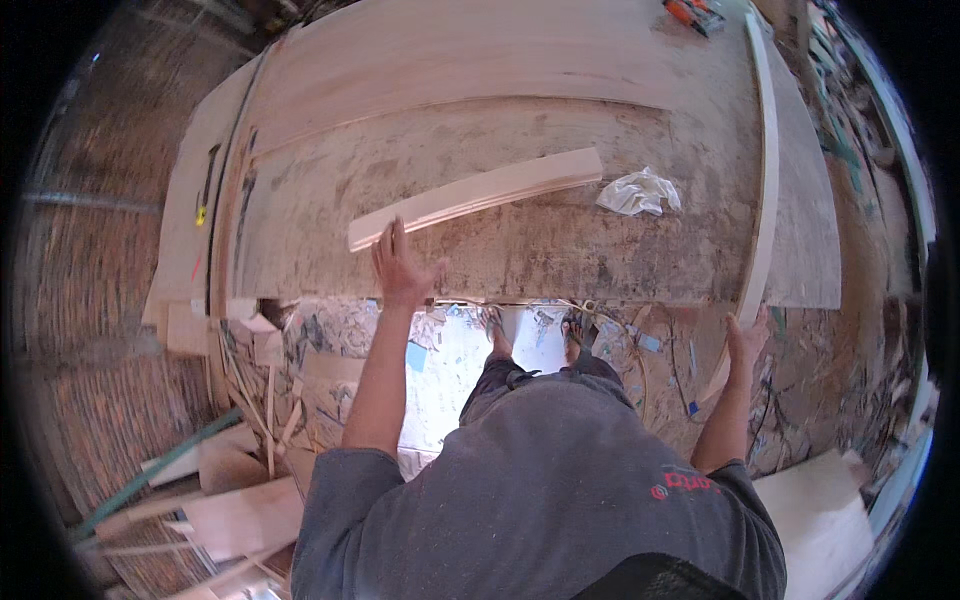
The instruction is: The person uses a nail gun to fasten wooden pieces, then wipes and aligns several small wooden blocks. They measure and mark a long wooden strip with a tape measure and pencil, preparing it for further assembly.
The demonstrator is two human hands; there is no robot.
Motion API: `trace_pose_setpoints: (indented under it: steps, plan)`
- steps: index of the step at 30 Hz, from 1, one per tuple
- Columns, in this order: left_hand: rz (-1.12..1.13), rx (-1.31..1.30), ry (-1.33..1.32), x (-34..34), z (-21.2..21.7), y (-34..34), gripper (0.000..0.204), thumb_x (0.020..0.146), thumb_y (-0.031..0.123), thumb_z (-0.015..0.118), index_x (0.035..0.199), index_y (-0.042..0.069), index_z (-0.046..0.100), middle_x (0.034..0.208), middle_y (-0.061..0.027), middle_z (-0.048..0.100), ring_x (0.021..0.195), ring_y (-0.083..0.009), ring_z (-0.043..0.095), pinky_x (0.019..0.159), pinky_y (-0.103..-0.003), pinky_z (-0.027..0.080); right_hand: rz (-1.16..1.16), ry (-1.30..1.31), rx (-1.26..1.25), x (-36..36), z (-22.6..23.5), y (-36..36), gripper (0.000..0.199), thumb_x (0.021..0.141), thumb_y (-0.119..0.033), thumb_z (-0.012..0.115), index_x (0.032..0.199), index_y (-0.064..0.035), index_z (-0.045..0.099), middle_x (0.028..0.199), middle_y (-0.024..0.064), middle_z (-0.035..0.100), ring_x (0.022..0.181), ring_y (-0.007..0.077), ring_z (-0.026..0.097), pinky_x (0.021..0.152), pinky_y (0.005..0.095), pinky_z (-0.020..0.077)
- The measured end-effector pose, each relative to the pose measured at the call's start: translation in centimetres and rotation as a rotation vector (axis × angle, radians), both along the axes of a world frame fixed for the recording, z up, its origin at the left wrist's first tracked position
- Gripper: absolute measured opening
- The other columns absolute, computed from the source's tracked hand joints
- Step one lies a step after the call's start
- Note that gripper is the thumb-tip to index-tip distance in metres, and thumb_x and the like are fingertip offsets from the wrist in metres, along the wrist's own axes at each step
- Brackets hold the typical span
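Note:
A short bundle of pale wooden strips [480,195] lies at a slant on the worktable [660,265]. My left hand [403,270] is at the bundle's near left end, its fingertips at the lower edge and the thumb spread apart. Whether the fingertips press on the wood, I cannot tell. Along the table's right side runs a long, narrow wooden strip [768,150], its near end reaching past the front edge. My right hand [746,340] is closed around that strip close to its near end.
A crumpled white cloth or sheet [640,192] rests right of the bundle. An orange and black tool [693,16] sits at the far right. Long dark tools lie along the table's left side. Wood offcuts [245,515] and scraps litter the floor around my feet.

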State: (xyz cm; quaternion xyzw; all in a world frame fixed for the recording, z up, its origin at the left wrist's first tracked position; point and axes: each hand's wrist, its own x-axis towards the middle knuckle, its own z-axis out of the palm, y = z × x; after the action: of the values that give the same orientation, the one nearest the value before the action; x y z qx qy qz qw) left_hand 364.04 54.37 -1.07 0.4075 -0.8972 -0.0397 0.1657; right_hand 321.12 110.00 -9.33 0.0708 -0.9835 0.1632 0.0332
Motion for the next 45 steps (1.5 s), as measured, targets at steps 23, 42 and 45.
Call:
trace_pose_setpoints:
  steps: [23,42,45]
  plan:
    - [-0.367,1.439,0.005,-6.0,0.4,-11.1,0.065,0.071,0.033,0.087,0.124,0.001,0.066,0.100,-0.0093,0.070,0.088,-0.0227,0.068,0.085,-0.038,0.054,0.162,-0.467,-0.561,25.1,5.6,-28.5,0.038,0.092,-0.018,0.075,0.125,-0.0016,0.067,0.109,0.0132,0.073,0.098,0.0212,0.070,0.087,0.0334,0.0555]
    - [0.157,2.161,0.684,-13.1,-0.5,4.2,0.041,0.096,0.034,0.067,0.114,-0.003,0.063,0.094,-0.0156,0.070,0.084,-0.0287,0.072,0.075,-0.043,0.062,0.387,-1.468,-1.027,20.8,7.9,-36.6,0.069,0.090,-0.029,0.079,0.146,-0.0049,0.049,0.122,0.0125,0.065,0.108,0.0232,0.067,0.085,0.0419,0.0592]
    - [0.149,2.175,0.675,-13.8,-0.9,4.7,0.042,0.096,0.035,0.065,0.115,-0.002,0.061,0.093,-0.0161,0.069,0.083,-0.0301,0.072,0.076,-0.044,0.062,0.383,-1.506,-1.021,20.3,7.4,-36.0,0.078,0.085,-0.025,0.083,0.149,-0.0043,0.043,0.122,0.0149,0.064,0.108,0.0242,0.067,0.086,0.0421,0.0590]
